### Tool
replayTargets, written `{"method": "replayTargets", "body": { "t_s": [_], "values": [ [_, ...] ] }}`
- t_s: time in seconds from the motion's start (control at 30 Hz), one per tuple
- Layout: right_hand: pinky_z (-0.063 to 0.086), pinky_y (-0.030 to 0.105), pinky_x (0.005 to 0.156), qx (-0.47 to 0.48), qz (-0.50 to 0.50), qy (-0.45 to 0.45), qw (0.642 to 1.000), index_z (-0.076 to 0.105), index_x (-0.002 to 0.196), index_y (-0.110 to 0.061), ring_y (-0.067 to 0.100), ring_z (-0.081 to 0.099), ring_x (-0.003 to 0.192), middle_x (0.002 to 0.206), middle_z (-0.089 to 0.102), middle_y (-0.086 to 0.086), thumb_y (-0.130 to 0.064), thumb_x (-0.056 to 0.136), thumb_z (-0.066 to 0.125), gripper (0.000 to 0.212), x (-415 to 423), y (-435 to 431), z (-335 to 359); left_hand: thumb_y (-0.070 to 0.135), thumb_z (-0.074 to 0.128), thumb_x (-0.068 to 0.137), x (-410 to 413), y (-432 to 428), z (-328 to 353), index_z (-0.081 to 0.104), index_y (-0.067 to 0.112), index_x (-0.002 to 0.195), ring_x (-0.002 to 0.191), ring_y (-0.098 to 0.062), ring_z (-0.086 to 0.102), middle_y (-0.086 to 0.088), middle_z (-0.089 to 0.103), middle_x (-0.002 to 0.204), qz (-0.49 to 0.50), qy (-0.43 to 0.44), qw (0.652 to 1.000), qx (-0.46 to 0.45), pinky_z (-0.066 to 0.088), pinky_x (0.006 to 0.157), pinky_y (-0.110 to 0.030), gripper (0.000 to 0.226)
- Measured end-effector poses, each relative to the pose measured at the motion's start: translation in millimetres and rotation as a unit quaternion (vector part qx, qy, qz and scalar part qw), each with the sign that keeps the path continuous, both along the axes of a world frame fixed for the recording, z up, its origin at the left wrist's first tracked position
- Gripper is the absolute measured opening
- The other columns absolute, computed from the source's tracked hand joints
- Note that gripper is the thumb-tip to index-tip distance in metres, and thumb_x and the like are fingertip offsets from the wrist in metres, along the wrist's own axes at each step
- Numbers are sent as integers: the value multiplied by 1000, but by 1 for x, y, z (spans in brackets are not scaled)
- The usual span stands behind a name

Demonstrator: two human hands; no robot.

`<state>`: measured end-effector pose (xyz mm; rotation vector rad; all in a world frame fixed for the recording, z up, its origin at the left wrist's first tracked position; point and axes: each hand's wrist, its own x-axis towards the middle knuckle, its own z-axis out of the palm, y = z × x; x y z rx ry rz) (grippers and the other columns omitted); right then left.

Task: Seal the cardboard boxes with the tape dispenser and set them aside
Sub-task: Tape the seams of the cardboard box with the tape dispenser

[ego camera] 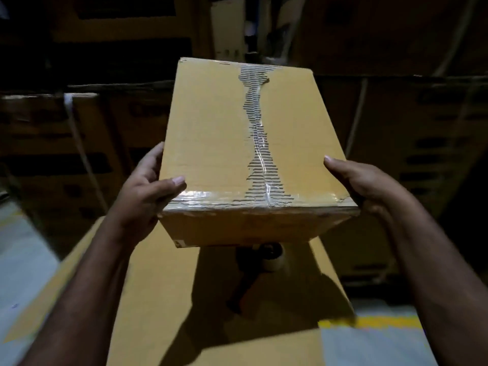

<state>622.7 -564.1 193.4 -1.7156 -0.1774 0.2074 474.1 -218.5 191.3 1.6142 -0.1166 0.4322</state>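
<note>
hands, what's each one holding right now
Left hand: grips the left side of the cardboard box, thumb on top.
Right hand: grips the same box's right side.

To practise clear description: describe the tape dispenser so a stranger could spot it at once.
Find the large flat carton in the foreground. On top of it, shadowed beneath the raised box, lies the tape dispenser. Unlike the tan cardboard around it, it is dark, with a pale tape roll.
</note>
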Motion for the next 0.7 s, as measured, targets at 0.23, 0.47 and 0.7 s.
{"method": "replayTargets", "body": {
  "t_s": [0.23,0.47,0.7],
  "values": [
    [37,24,106,122,-266,0,956,64,130,-6,12,56,126,138,60,2,-30,89,74,48,-97,-129,-42,-3,63,88,94,-106,-2,49,16,143,100,-18,70,-11,67,125,-203,73,976,37,56,82,-31,60],
    [45,47,109,125,-476,36,870,71,114,-6,24,69,110,114,74,7,-35,83,77,43,-207,-226,-95,25,68,97,133,-272,-21,67,16,123,87,-12,68,-1,70,104,-289,134,929,188,50,61,-23,28],
    [52,66,91,130,-574,118,800,64,95,5,43,71,92,98,72,25,-21,93,69,27,-251,-280,-178,17,65,96,161,-436,-128,63,5,113,95,-26,62,-12,63,107,-246,236,891,299,55,73,-38,21]
  ]
}}
